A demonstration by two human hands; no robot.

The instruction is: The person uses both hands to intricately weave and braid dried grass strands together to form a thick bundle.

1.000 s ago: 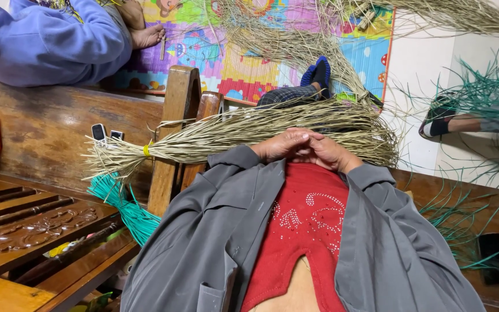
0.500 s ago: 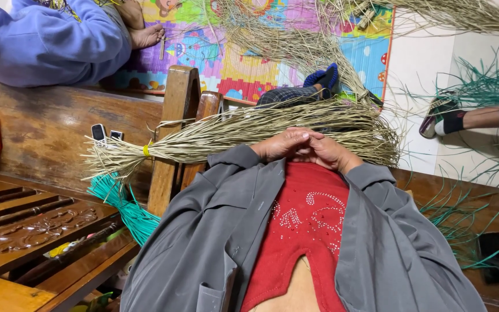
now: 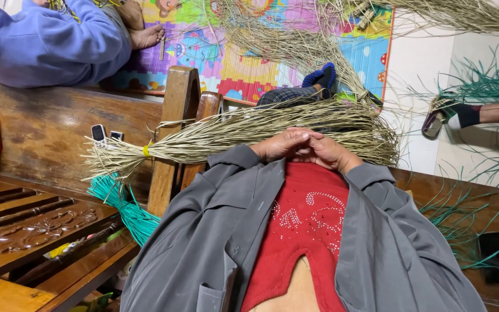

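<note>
Head view looks down at two hands resting together on a bundle of dry straw (image 3: 249, 130). At about 12 o'clock from the red shirt (image 3: 304, 225), the left hand (image 3: 281, 144) and the right hand (image 3: 327, 151) touch each other, fingers curled and folded close, pressing on the straw. I cannot tell if any single stalk is pinched between them. The straw bundle lies across the lap, running from 9 o'clock to 3 o'clock. A yellow band (image 3: 145, 151) ties it near the 9 o'clock end, where the tips fan out. Just under that end, at 8 o'clock, pokes a bunch of teal strips (image 3: 125, 205). A wooden post (image 3: 171, 133) stands behind the bundle. Two small phones (image 3: 106, 134) sit on the wooden bench (image 3: 47, 130) at 9 o'clock. At 11 o'clock another person in a blue top (image 3: 47, 43) sits on a bright play mat (image 3: 244, 52). At 2 o'clock a foot in a sandal (image 3: 443, 114) rests near more green strips (image 3: 486, 89).
</note>
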